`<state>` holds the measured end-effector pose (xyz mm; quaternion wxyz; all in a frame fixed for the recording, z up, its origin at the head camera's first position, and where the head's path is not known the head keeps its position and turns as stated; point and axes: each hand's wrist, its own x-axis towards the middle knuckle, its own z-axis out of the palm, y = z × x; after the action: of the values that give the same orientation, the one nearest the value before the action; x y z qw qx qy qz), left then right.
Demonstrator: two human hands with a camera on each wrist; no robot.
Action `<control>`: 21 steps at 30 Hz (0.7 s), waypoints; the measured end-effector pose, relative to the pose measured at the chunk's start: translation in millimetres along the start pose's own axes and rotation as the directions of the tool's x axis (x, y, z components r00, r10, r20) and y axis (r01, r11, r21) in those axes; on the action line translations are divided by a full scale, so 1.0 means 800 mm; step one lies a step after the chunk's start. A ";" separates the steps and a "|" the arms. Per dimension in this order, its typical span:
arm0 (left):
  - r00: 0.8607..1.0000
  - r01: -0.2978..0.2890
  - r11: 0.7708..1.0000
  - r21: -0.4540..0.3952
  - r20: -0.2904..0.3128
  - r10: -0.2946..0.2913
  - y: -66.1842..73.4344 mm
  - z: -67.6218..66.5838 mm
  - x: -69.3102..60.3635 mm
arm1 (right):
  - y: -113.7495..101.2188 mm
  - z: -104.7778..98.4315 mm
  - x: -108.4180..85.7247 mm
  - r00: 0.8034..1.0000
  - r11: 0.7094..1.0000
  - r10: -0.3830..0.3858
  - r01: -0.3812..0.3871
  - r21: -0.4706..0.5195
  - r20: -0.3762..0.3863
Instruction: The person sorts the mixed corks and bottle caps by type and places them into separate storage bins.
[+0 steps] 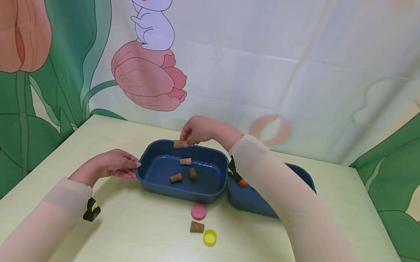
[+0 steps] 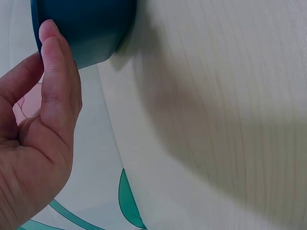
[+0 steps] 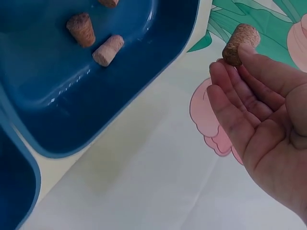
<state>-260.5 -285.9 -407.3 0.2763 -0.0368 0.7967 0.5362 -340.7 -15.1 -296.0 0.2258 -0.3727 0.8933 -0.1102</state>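
Because the right hand (image 1: 198, 130) pinches a cork (image 1: 178, 144) between thumb and fingertips near the twelve o'clock rim of the blue tray (image 1: 179, 192), a loosened hold could drop it on that edge and send it rolling outside. The left hand (image 1: 116, 164) grips the same tray at nine o'clock; a careless tug might tilt it and scatter the three corks (image 1: 193, 174) inside, or bump the second tray (image 1: 252, 205) at three o'clock.
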 end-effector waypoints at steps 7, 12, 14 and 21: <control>1.000 0.004 1.000 -0.004 -0.005 -0.004 -0.001 -0.001 0.001 | -0.003 0.013 0.021 1.000 1.000 0.000 -0.001 0.019 0.001; 1.000 0.006 1.000 -0.006 -0.003 -0.006 -0.001 -0.001 0.002 | -0.001 0.021 0.029 0.999 0.998 0.032 -0.034 0.058 0.024; 1.000 0.004 1.000 -0.005 -0.003 -0.004 -0.001 -0.001 0.002 | 0.001 0.025 0.033 0.999 0.997 0.044 -0.045 0.057 0.025; 1.000 0.002 1.000 -0.009 -0.005 -0.002 -0.001 -0.002 0.002 | 0.010 0.039 0.044 0.999 0.999 0.046 -0.046 0.001 0.000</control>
<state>-262.3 -287.0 -408.7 0.2748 -0.0404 0.7948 0.5395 -352.5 -35.7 -337.8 0.2284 -0.3520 0.9016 -0.1053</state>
